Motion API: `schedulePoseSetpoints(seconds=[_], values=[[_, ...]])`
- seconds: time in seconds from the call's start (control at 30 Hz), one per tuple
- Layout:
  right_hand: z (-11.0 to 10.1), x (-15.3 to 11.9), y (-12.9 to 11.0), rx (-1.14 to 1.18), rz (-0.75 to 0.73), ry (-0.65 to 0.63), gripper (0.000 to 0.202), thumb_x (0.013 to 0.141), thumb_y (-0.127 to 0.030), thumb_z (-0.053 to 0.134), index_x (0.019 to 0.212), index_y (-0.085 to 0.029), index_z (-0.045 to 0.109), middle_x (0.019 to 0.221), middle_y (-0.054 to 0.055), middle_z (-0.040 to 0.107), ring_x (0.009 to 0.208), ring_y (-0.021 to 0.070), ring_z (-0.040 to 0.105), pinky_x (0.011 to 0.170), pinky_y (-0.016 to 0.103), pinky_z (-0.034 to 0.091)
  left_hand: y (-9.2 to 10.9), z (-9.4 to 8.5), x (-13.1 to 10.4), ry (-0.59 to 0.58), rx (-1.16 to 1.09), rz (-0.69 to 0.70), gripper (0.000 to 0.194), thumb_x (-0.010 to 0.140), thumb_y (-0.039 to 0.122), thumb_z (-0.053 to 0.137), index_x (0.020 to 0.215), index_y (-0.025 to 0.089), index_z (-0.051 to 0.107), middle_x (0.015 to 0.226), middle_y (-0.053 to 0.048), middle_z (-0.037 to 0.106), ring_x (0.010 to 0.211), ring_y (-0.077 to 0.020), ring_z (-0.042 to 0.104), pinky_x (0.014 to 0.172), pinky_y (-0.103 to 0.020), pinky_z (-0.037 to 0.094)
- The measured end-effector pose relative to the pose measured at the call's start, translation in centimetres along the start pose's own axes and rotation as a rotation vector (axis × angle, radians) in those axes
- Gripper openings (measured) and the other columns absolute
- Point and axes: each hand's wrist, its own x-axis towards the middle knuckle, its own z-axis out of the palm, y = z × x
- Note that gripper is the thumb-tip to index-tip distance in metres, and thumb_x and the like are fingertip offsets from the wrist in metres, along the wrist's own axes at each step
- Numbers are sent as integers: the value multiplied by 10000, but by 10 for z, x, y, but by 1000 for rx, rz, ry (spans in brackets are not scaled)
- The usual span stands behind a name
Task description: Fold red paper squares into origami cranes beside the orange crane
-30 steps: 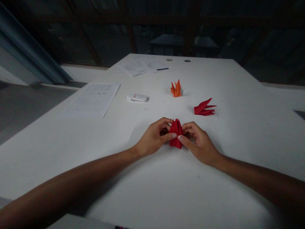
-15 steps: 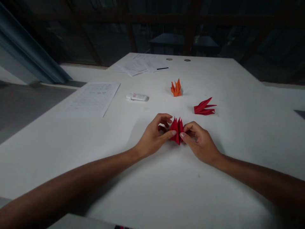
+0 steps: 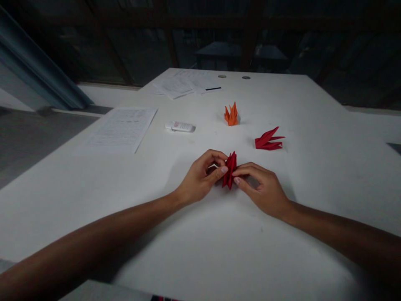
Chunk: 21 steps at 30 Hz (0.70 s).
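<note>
Both hands pinch red origami, base hidden

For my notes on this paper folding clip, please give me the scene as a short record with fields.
left hand: left hand pinches the red folded paper from its left side
right hand: right hand pinches the same paper from its right side
surface: white table
further back: second red paper figure, orange paper figure, white tube
left part of table: printed sheet
far edge: more papers
</note>
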Motion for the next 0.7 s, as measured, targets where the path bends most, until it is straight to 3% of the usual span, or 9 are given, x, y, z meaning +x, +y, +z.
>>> schedulePoseSetpoints(seconds=[0.2,0.37,0.47,0.6,0.7], values=[[3,-4,6,98,103,75,113,869,-185,695,954,-249,661,910,25,703,841,197,682,790,353,557,-5,-2,3,-44,-50,-9,228,898,308,702,1037,176,580,908,-22,581,821,-131,572,719,-238,473],[8,-6,11,295,166,118,437,809,-150,713,1173,-267,501,885,-4,676,833,188,684,799,354,565,-6,-2,3,-54,-63,-43,248,891,292,703,1077,177,587,895,-18,583,816,-127,578,729,-238,477],[8,-4,10,308,173,99,493,806,-150,699,1234,-269,484,861,-10,673,817,184,680,807,359,567,-2,1,1,-90,-63,-57,271,868,259,715,1092,191,580,949,-28,582,864,-141,595,766,-264,511],[6,-2,7,271,140,46,414,824,-149,679,1200,-262,547,912,15,695,845,192,686,807,355,565,0,5,-2,-84,-2,-65,246,869,244,702,1067,190,567,937,-23,586,812,-131,593,730,-264,520],[5,-3,6,237,138,24,170,888,-206,653,1045,-246,602,942,30,691,870,194,679,785,336,561,-1,6,-2,-64,59,-54,227,897,226,662,1097,190,562,902,-13,589,784,-123,590,713,-254,510]])
